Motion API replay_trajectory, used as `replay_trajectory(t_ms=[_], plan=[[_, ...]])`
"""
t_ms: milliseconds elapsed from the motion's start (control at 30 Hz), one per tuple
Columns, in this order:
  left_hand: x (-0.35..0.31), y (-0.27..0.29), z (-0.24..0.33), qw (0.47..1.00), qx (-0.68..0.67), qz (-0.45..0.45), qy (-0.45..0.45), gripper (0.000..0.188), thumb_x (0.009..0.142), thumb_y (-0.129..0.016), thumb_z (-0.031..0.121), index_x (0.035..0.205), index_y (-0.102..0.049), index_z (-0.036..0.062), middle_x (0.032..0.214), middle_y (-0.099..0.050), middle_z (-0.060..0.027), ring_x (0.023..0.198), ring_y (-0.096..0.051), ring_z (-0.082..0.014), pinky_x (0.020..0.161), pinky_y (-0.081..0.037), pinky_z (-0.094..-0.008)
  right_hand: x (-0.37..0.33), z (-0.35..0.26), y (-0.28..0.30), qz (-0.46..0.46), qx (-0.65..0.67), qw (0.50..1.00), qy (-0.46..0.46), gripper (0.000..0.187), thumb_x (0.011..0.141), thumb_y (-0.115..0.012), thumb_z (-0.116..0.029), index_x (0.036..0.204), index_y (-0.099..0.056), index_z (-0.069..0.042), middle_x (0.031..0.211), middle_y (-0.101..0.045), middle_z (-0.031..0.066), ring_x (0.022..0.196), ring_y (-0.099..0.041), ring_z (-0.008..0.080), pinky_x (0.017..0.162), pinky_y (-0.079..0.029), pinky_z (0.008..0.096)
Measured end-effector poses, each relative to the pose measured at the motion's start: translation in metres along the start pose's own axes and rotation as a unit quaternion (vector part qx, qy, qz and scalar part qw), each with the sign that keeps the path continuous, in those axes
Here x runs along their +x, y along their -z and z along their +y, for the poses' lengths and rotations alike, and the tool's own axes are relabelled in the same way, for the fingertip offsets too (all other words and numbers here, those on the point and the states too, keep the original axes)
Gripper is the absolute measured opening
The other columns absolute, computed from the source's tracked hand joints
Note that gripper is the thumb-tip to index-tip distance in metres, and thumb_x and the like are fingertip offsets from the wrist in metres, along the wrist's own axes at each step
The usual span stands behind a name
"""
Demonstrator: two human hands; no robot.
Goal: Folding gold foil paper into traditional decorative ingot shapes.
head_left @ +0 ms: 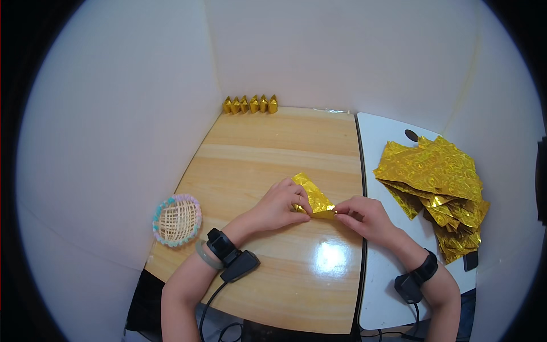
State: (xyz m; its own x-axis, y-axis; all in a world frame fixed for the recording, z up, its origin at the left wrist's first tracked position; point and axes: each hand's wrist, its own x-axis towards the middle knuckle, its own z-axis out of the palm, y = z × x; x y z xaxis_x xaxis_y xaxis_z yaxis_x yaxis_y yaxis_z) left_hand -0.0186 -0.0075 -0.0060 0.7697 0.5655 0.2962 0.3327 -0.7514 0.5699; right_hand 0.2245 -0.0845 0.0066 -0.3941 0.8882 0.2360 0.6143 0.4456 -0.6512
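Note:
A folded sheet of shiny gold foil paper (313, 194) lies on the wooden table (268, 148) in front of me. My left hand (280, 204) presses down on its left side, fingers curled over the fold. My right hand (361, 217) pinches the paper's lower right corner between thumb and fingers. Both wrists carry black strapped devices with cables. Part of the sheet is hidden under my left fingers.
A row of several small folded gold pieces (250, 105) stands at the table's far edge by the wall. A heap of gold foil sheets (437, 188) lies on a white board (382, 137) at the right. A small woven basket (177, 220) sits at the left edge.

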Motion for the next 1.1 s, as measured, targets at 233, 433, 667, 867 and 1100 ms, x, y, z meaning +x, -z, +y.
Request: replay_trajectory(t_ms=[233,433,667,867,1100], plan=[[0.000,-0.002,-0.006,0.996,-0.075,0.022,0.044,0.013,0.071,-0.069,0.020,0.072,-0.062,0.0093,0.082,-0.060,-0.0045,0.088,-0.052,-0.0237,0.078,-0.041,-0.0357,0.003,-0.005,0.000,0.000,0.011,0.999,-0.045,0.049,0.082,-0.060,-0.013,0.127,-0.039,-0.010,0.089,-0.063,0.0064,0.080,-0.064,0.0198,0.071,-0.051,0.0296],[0.001,0.001,-0.006,0.998,-0.043,-0.006,0.045,0.012,0.073,-0.067,0.016,0.072,-0.059,0.0074,0.081,-0.056,-0.0026,0.086,-0.046,-0.0212,0.076,-0.039,-0.0315,0.002,-0.004,-0.001,-0.070,0.069,0.993,-0.072,0.048,0.082,-0.060,-0.013,0.126,-0.040,-0.011,0.086,-0.063,0.0051,0.071,-0.062,0.0183,0.064,-0.049,0.0285],[0.000,-0.003,-0.007,0.997,0.016,0.069,0.030,0.018,0.070,-0.072,0.017,0.076,-0.057,0.0085,0.083,-0.053,-0.0025,0.087,-0.045,-0.0217,0.077,-0.039,-0.0322,0.002,-0.014,0.003,-0.028,0.032,0.998,-0.045,0.052,0.081,-0.062,-0.013,0.128,-0.040,-0.013,0.082,-0.060,0.0036,0.065,-0.060,0.0156,0.060,-0.048,0.0272],[0.000,-0.003,-0.016,0.995,-0.015,0.081,0.053,0.016,0.070,-0.073,0.014,0.080,-0.061,0.0097,0.085,-0.056,-0.0026,0.089,-0.046,-0.0235,0.080,-0.039,-0.0330,0.003,0.003,-0.004,0.063,-0.081,0.992,0.078,0.049,0.078,-0.064,-0.012,0.124,-0.048,-0.015,0.095,-0.058,0.0064,0.087,-0.058,0.0225,0.074,-0.048,0.0313],[0.002,-0.002,-0.013,0.998,-0.047,0.038,-0.001,0.013,0.070,-0.066,0.003,0.075,-0.070,0.0136,0.086,-0.061,-0.0015,0.092,-0.052,-0.0231,0.082,-0.042,-0.0322,0.005,0.002,-0.001,-0.033,-0.079,0.989,0.121,0.022,0.078,-0.064,-0.015,0.099,-0.065,-0.011,0.100,-0.058,0.0060,0.099,-0.053,0.0236,0.083,-0.045,0.0325]])
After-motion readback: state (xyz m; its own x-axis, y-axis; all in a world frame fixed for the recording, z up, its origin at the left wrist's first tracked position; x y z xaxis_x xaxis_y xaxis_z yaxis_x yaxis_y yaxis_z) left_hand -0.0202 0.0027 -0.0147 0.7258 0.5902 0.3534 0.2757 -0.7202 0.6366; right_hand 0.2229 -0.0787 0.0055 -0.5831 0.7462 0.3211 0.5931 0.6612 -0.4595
